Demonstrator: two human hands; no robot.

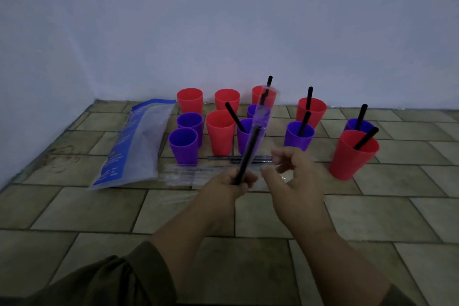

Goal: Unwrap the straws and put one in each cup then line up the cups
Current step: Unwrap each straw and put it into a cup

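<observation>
- The left hand [233, 181] gripped the lower end of a black straw [249, 151], fingers curled round it, holding it tilted up and to the right above the tiled floor [104, 208].
- A clear wrapper [264, 109] sheathed only the straw's upper part and stood out past its tip.
- The right hand [295, 171] was just beside the left with its fingers curled. It was too blurred to tell whether it pinched anything.
- Red and purple cups [220, 131] stood behind the hands, several with black straws leaning inside.
- Wrapped straws [238, 158] lay flat on the floor near a blue-and-clear bag [139, 141].
</observation>
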